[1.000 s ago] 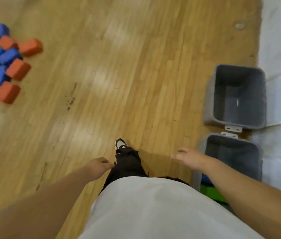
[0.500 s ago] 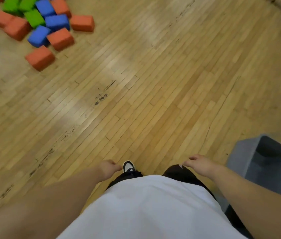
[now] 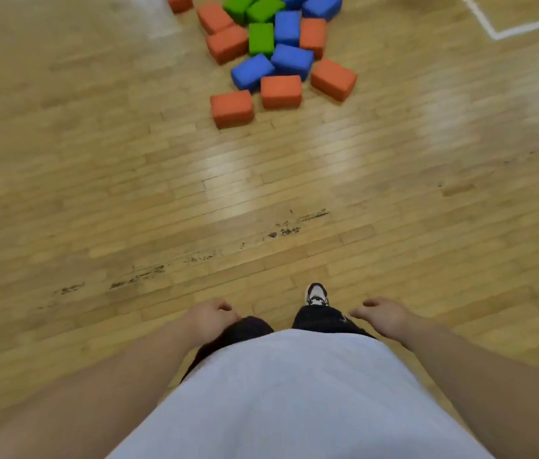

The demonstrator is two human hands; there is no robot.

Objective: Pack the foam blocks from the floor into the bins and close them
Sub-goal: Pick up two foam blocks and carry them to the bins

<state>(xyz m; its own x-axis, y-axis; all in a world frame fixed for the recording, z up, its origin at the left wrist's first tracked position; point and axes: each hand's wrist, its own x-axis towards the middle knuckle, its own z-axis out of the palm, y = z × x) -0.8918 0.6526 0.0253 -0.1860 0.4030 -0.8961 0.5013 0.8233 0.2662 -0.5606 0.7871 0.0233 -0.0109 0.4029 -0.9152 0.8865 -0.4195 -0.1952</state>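
The foam blocks (image 3: 293, 59) lie in a loose heap on the floor (image 3: 96, 193) at the top of the view, well apart from both hands and straight ahead of them. The left hand (image 3: 210, 318) and right hand (image 3: 382, 314) hang low at either side of a white shirt (image 3: 294, 392), fingers loosely curled and holding nothing.

The blocks are brick-shaped, with softly rounded edges and a matte, slightly grainy skin. The floor is glossy narrow wood strips with dark scuff marks (image 3: 281, 231) and a white painted line (image 3: 526, 26) at the upper right.

In the heap I count seven orange blocks, three green and at least five blue (the top edge cuts it off, so there may be more). The nearest orange block (image 3: 231, 107) sits a little clear of the others. One shoe (image 3: 317, 294) shows between the hands.
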